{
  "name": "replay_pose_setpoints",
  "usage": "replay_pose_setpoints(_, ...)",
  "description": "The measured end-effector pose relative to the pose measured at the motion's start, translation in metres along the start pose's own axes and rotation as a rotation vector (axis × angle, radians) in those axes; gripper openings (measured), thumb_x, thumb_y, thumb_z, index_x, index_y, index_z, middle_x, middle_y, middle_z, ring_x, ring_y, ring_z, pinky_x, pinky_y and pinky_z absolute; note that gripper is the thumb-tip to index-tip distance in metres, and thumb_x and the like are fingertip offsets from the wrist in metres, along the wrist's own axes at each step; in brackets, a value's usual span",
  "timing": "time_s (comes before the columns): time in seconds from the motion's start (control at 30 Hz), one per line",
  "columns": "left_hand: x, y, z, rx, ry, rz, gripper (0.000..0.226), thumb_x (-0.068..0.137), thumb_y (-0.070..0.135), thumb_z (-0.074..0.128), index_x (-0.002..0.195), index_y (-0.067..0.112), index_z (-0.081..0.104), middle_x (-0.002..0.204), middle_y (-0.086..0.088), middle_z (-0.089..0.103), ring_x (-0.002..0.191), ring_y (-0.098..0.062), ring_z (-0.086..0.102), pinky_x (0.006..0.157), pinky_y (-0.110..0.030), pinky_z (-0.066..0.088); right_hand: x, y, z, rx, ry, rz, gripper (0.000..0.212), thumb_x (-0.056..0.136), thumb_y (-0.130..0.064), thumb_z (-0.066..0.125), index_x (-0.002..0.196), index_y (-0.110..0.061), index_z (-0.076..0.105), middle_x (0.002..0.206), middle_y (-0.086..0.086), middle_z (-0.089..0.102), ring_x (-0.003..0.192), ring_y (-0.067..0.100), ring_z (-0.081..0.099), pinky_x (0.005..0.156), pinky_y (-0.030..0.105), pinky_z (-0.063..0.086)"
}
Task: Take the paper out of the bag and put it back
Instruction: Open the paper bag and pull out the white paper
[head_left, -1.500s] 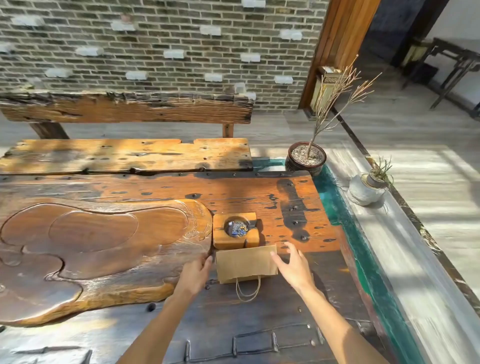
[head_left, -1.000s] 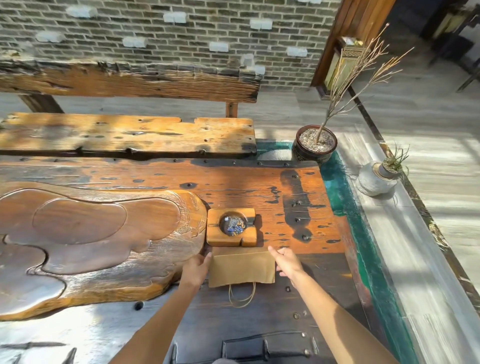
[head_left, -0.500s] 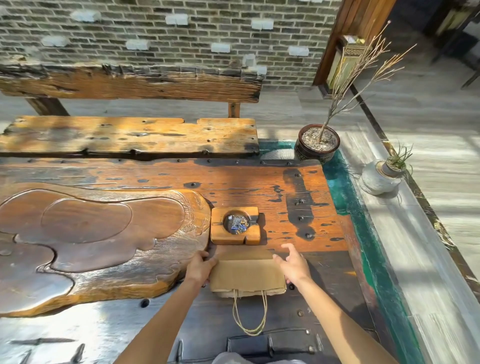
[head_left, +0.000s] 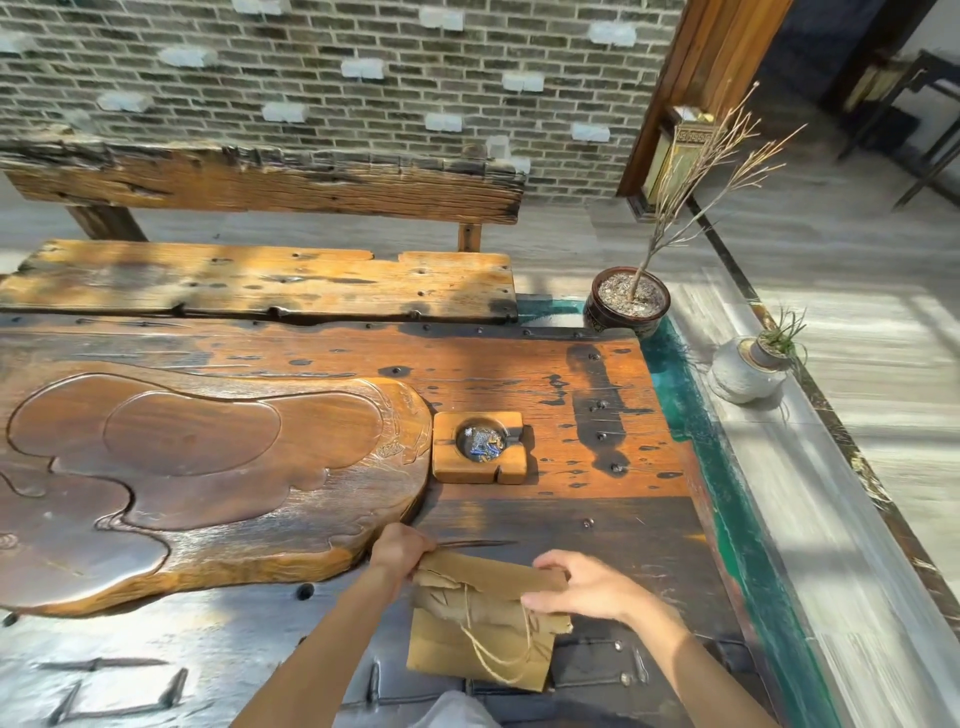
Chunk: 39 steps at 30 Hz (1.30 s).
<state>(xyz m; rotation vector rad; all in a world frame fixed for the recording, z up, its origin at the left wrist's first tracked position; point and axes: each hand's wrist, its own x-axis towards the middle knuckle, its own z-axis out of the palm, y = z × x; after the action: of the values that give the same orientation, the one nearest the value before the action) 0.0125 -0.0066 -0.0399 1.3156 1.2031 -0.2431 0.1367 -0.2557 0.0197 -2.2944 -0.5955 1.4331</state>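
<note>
A brown paper bag (head_left: 478, 652) with twine handles (head_left: 498, 660) is lifted off the dark wooden table (head_left: 623, 545) near its front edge, its mouth toward me. My left hand (head_left: 400, 551) grips the bag's upper left corner. At the right side of the mouth, my right hand (head_left: 587, 584) pinches the bag's edge with fingers and thumb. Crumpled brown paper (head_left: 452, 605) shows in the open mouth between the hands.
A small wooden ashtray block (head_left: 478, 448) sits just beyond the bag. A large carved wooden tea tray (head_left: 197, 467) fills the table's left. Two potted plants (head_left: 628, 301) (head_left: 748, 366) stand on the ledge at right. A bench (head_left: 260, 280) lies behind.
The bag has been pulled toward me from beside the ashtray block and raised off the table. Both hands went from resting at its sides to gripping its mouth, which now gapes.
</note>
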Motion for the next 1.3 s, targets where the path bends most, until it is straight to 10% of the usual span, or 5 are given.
replay_pose_setpoints(0.33, -0.029, -0.02, -0.011, -0.01, 0.077, -0.01, 0.047, 0.105, 0.037, 0.039, 0.102, 0.004, 0.072, 0.079, -0.011, 0.063, 0.072, -0.026, 0.058, 0.064, -0.033, 0.043, -0.026, -0.01, 0.033, -0.243, 0.123, -0.067, 0.062, 0.086, -0.079, 0.029, 0.106, -0.033, 0.066, 0.104, -0.003, 0.074, 0.098, 0.017, 0.067, 0.088, 0.038, 0.051)
replay_pose_setpoints(0.63, -0.054, -0.036, -0.022, 0.007, -0.138, 0.093, 0.051, 0.087, -0.007, 0.034, 0.121, 0.016, 0.063, 0.118, -0.007, 0.066, 0.094, -0.023, 0.061, 0.073, -0.03, 0.044, -0.02, -0.008, 0.046, -0.195, 0.211, -0.078, 0.047, 0.106, -0.043, 0.033, 0.137, -0.021, 0.061, 0.14, 0.0, 0.062, 0.134, 0.022, 0.053, 0.111, 0.032, 0.038)
replay_pose_setpoints(0.83, -0.065, -0.047, -0.026, 0.129, -0.32, 0.248, 0.071, 0.08, -0.015, 0.047, 0.139, 0.023, 0.044, 0.128, 0.003, 0.053, 0.11, -0.01, 0.053, 0.072, -0.018, 0.048, -0.018, -0.016, 0.049, -0.233, 0.389, -0.056, 0.047, 0.106, -0.043, 0.027, 0.12, -0.019, 0.065, 0.113, 0.011, 0.073, 0.108, 0.033, 0.067, 0.091, 0.043, 0.052)
replay_pose_setpoints(1.03, -0.068, -0.045, -0.019, 0.263, -0.305, 0.293, 0.064, 0.071, 0.009, 0.063, 0.132, 0.023, 0.052, 0.125, -0.006, 0.058, 0.115, -0.022, 0.058, 0.098, -0.042, 0.053, -0.024, -0.022, 0.054, -0.356, 0.558, -0.036, 0.045, 0.105, -0.044, 0.023, 0.116, -0.022, 0.061, 0.105, 0.01, 0.074, 0.105, 0.036, 0.068, 0.083, 0.045, 0.054)
replay_pose_setpoints(1.3, -0.068, -0.051, 0.003, 0.668, -0.03, 0.404, 0.032, 0.087, 0.058, 0.056, 0.075, 0.029, 0.053, 0.081, 0.002, 0.065, 0.077, -0.017, 0.062, 0.065, -0.033, 0.049, -0.032, -0.026, 0.071, -0.341, 0.708, -0.018, 0.045, 0.105, -0.044, 0.024, 0.117, -0.023, 0.061, 0.105, 0.006, 0.075, 0.103, 0.033, 0.07, 0.082, 0.044, 0.054)
